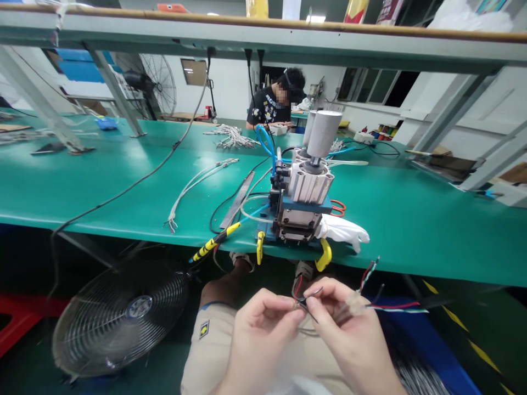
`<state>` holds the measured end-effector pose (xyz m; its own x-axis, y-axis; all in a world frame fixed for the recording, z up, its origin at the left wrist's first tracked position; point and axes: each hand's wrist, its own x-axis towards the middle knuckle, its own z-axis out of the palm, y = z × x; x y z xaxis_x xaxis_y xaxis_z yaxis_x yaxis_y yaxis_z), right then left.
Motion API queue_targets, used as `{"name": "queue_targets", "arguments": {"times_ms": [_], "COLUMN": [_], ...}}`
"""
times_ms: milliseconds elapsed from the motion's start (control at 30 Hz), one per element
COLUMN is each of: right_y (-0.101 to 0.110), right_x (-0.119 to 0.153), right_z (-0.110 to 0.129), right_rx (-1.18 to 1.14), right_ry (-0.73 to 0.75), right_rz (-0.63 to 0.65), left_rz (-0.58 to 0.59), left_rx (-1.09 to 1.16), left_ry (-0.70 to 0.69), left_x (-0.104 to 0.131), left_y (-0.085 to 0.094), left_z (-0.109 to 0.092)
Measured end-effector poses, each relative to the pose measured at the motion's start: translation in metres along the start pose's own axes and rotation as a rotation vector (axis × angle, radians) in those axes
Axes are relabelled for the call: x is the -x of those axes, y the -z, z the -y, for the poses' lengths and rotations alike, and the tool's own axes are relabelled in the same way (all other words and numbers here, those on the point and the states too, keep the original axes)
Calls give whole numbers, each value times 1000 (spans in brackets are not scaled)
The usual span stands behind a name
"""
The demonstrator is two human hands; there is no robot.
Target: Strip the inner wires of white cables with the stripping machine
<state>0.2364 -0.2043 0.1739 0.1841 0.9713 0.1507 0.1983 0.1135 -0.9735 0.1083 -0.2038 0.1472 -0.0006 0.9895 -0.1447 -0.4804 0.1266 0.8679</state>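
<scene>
Over my lap, my left hand (274,318) pinches thin wires, with a black strand (303,300) and a red strand (298,286) at its fingertips. Close beside it, my right hand (343,323) is closed on the same cable. Coloured wire ends (395,307) in red, white, green and black stick out to the right past the right hand. Just beyond both hands, a pneumatic press-like machine (304,197) stands at the table's front edge, a silver cylinder on top. How the wires cross between the fingertips is too small to tell.
The green table (135,186) bears a grey cable (193,184), a metal strip (239,200) and a bundle of cables (233,136). Yellow-handled clamps (324,255) jut from the front edge. A floor fan (132,312) is at lower left, a blue bin (428,351) lower right. Another person (269,107) sits opposite.
</scene>
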Motion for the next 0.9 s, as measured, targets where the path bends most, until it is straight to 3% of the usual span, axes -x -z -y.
{"name": "queue_targets", "arguments": {"times_ms": [200, 333, 433, 567, 633, 733, 800, 900], "right_y": [-1, 2, 3, 3, 4, 8, 11, 11], "right_x": [-1, -1, -1, -1, -2, -5, -7, -7], "right_z": [-2, -7, -9, -3, 0, -2, -8, -16], "right_rx": [-158, -299, -255, -138, -126, -219, -322, -380], "right_ry": [-89, -123, -137, -181, -194, -236, -282, -293], "right_rz": [70, 183, 201, 171, 172, 226, 293, 343], "left_rz": [75, 162, 196, 211, 173, 143, 209, 357], "left_rx": [-39, -152, -237, -326, -297, -138, -11, 171], "left_ry": [-156, -378, -507, -517, -446, -144, 85, 311], "left_x": [1, -1, -4, -4, -1, 1, 1, -2], "left_y": [3, 9, 17, 23, 20, 12, 8, 7], "left_z": [4, 11, 15, 15, 12, 4, 0, -3]}}
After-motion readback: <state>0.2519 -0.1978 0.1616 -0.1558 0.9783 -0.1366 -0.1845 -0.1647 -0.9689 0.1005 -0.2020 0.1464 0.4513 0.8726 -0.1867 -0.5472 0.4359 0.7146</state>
